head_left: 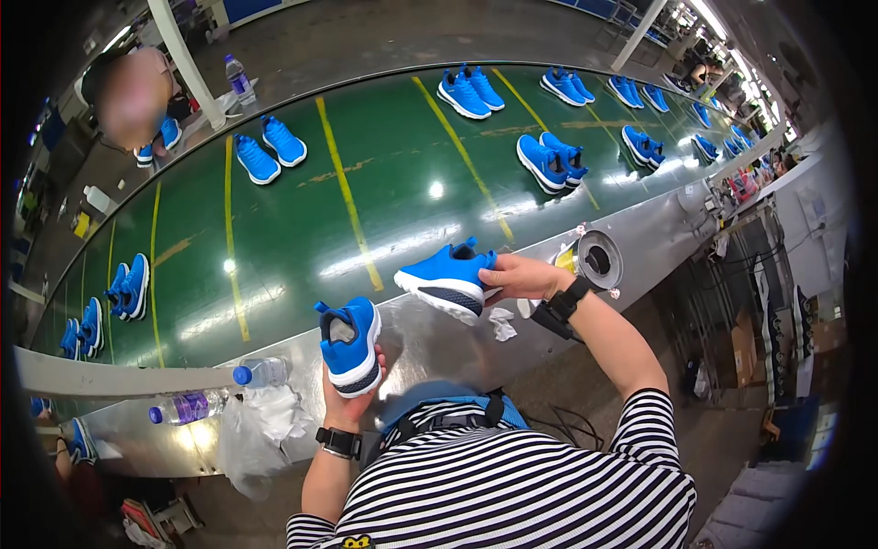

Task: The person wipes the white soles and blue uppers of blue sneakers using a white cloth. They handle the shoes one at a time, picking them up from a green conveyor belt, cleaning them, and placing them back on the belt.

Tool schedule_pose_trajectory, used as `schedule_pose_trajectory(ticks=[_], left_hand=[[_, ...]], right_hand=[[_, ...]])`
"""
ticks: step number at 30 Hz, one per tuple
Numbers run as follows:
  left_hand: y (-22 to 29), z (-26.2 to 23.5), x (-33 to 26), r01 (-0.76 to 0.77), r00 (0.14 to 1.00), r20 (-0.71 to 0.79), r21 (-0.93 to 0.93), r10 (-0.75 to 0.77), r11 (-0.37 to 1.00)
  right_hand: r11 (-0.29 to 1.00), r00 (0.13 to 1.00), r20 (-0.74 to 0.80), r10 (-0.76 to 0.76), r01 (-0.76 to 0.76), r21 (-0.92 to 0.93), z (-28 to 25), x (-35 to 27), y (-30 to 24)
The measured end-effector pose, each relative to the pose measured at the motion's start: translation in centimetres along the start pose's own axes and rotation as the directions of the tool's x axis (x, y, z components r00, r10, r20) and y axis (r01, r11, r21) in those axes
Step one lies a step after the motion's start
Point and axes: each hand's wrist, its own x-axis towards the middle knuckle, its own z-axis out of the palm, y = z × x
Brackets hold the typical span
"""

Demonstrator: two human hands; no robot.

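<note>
Fingers: left hand wrapped under left shoe, heel up, over the belt's steel near edge; right hand pinching right shoe by its heel, sole tilted above the same edge. Risk: the one-ended pinch could slip and drop it. Both shoes blue knit, white soles, unlaced.

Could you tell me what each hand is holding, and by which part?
Left hand: blue shoe, by its heel. Right hand: second shoe, by its heel end.
</note>
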Motion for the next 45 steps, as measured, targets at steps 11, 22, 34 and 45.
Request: schedule_pose_trajectory(ticks=[11, 22, 34, 45], left_hand=[[0.6, -6.1, 2.2, -0.11, 0.956, -0.216, 0.365, 0.199, 0.924], [0.8, 6.2, 0.7, -0.245, 0.814, 0.423, 0.871, 0.397, -0.425], [-6.0, 12.2, 5.2, -0.437, 0.876, 0.47, 0.677, -0.109, -0.592], [-7.8, 8.4, 6.4, -0.396, 0.862, 0.505, 0.607, -0.051, -0.689]], right_hand=[[0.997, 0.999, 0.024, -0.046, 0.045, 0.061, 0.0, -0.9, 1.6], [0.983, 0.998, 0.023, -0.057, 0.052, 0.174, 0.6, -2.1, 2.4], [0.964, 0.825, -0.515, -0.233, 0.125, -0.235, -2.1, -4.0, 9.9], [0.893, 0.458, -0.771, -0.443, 0.148, -0.425, -0.1, 0.4, 16.5]])
